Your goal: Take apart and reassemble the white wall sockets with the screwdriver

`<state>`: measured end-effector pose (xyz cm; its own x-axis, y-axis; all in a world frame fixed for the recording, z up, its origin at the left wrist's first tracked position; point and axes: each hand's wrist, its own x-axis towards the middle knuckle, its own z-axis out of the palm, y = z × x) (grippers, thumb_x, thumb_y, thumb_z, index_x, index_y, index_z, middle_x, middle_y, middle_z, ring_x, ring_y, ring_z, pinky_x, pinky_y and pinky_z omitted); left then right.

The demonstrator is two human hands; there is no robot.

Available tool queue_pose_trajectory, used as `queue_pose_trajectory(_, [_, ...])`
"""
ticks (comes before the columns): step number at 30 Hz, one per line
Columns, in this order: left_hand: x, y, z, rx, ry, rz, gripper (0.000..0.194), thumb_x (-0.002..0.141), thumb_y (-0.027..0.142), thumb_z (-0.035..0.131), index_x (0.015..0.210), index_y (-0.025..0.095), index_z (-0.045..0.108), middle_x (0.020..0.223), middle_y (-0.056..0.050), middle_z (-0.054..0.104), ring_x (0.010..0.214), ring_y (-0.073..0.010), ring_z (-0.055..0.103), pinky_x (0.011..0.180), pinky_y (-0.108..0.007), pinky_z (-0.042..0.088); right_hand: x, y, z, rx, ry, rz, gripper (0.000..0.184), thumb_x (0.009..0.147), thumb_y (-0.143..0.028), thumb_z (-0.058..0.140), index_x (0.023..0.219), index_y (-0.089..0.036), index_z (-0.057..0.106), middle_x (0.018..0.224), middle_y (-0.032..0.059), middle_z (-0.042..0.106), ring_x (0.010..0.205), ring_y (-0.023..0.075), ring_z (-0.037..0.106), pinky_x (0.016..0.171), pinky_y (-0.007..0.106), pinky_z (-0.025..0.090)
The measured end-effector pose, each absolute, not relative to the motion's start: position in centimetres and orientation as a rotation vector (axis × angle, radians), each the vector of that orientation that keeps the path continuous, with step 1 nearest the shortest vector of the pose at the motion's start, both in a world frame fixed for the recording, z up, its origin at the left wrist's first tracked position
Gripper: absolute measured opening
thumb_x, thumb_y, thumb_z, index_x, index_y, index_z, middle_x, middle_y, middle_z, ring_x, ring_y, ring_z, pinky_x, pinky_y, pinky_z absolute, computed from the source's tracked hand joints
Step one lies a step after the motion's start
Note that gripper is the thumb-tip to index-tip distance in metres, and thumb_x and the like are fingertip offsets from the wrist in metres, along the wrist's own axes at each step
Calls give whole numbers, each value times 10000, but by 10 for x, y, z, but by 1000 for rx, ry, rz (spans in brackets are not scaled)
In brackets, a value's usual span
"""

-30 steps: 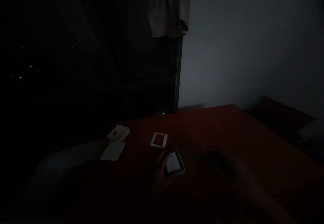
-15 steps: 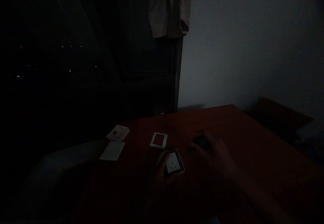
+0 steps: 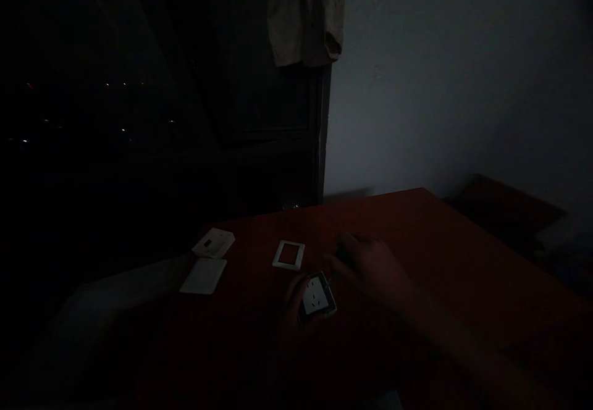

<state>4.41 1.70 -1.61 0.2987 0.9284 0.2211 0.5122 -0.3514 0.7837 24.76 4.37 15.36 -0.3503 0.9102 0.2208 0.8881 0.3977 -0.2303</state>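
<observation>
My left hand (image 3: 295,305) is closed around the side of a wall socket (image 3: 315,296), whose white face with dark slots is turned up. A dark surround borders that face. My right hand (image 3: 365,265) is closed on the dark handle of a screwdriver (image 3: 343,255); most of it is hidden by the fingers and the gloom. Its thin shaft points down toward the socket's upper right edge, where I cannot tell whether the tip touches a screw. Just beyond the socket lies a white square frame (image 3: 278,262) with an open middle.
On the left of the reddish-brown table (image 3: 393,218) are a white box (image 3: 220,244) and a flat white plate (image 3: 204,276). A dark window (image 3: 269,101) and a pale wall (image 3: 440,89) stand behind, with cloth (image 3: 306,21) hanging above. The room is very dim.
My right hand has shifted left toward the socket and turned over the screwdriver handle, hiding more of it. My left hand keeps its hold on the socket. The view has shifted slightly.
</observation>
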Motion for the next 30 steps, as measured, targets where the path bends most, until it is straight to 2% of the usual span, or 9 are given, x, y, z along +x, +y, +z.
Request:
queue_pose_trajectory(5, [45,19,-13,1969,1382,811,713,734,337,687,1390,313,410,1424,-52,423,1332,-312,366,1089,-430,361,235,55,167,-1764,-2419,-44,352,941,-498,385,945,-192,560,794,98,717,648,217,675,542,267,378])
queue_pose_trajectory(10, [46,20,-11,1956,1393,789,733,730,365,703,1396,344,397,1430,-44,424,1318,-326,388,1084,-439,369,236,58,178,-1417,-2564,180,191,908,-287,499,1062,-185,550,940,85,693,791,205,666,638,273,428])
queue_pose_trajectory(14, [46,21,-10,1949,1388,778,738,725,389,713,1392,352,401,1420,-52,434,1317,-331,389,1082,-441,372,241,57,185,-980,-2626,551,441,844,-200,585,1260,-210,442,1151,70,636,1009,177,617,788,257,450])
queue_pose_trajectory(16, [45,21,-10,1947,1386,775,740,725,395,714,1393,355,398,1425,-50,427,1312,-330,397,1077,-438,379,239,56,187,-1057,-2641,500,444,833,-221,598,1251,-204,451,1124,79,649,983,192,630,763,264,460])
queue_pose_trajectory(19, [45,21,-10,1942,1390,771,741,729,395,712,1396,357,392,1425,-44,424,1312,-325,397,1081,-434,374,229,57,186,-1478,-2595,154,274,883,-361,543,1092,-184,553,951,109,699,825,242,673,653,294,462])
queue_pose_trajectory(22, [44,22,-11,1938,1394,765,746,721,393,717,1395,343,400,1413,-49,437,1312,-328,394,1089,-439,362,226,59,184,-1677,-2560,16,298,941,-417,433,978,-170,595,842,125,715,731,258,689,609,309,456])
queue_pose_trajectory(25, [44,22,-10,1937,1390,767,735,723,390,713,1390,343,407,1414,-48,438,1310,-327,399,1086,-430,371,235,63,185,-1522,-2599,148,219,919,-310,483,1047,-159,577,906,111,708,799,241,685,652,302,469])
queue_pose_trajectory(28, [44,21,-8,1938,1382,776,722,731,378,706,1387,351,405,1419,-43,435,1311,-324,403,1082,-422,377,245,65,187,-1237,-2640,428,411,841,-283,588,1220,-165,483,1062,96,674,895,198,657,706,264,476])
queue_pose_trajectory(30, [43,19,-7,1939,1377,783,723,737,370,704,1392,345,398,1420,-48,434,1311,-321,405,1081,-419,376,246,67,187,-1306,-2627,385,407,841,-356,592,1190,-165,509,1040,107,681,859,212,662,676,274,473])
